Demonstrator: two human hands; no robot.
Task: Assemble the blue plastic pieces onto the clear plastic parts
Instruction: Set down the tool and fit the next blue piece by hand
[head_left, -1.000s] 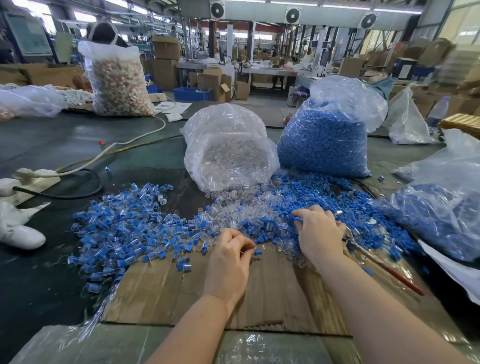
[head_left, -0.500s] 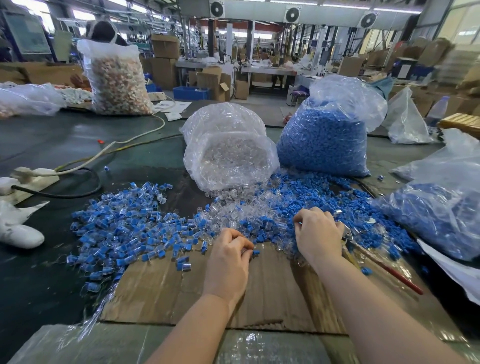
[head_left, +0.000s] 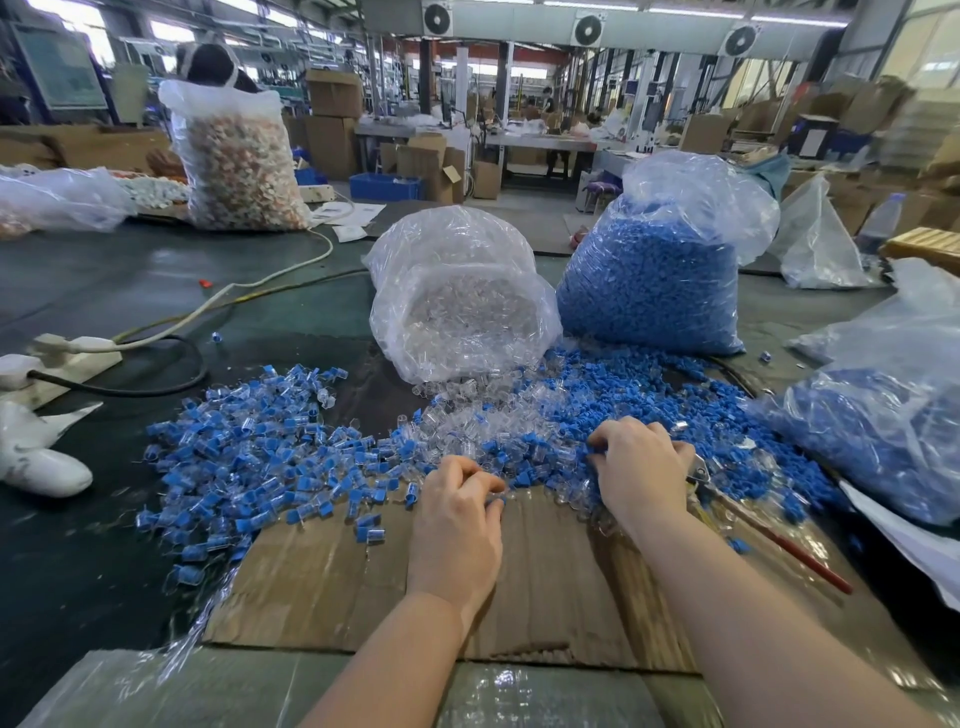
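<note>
Our left hand (head_left: 457, 525) pinches a blue piece (head_left: 498, 501); our right hand (head_left: 641, 467) curls in the pile, grip unclear. Pieces look tiny, light, hard; pinch their sides.

Left hand (head_left: 457, 525) curled — right hand (head_left: 641, 465) reaching forward.

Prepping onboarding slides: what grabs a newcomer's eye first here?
Two big plastic sacks stand mid-table: a clear-parts bag spilling open, and a blue-pieces bag to its right. In front, a wide heap of assembled pieces spreads left, with the left hand and right hand working its near edge.
</note>
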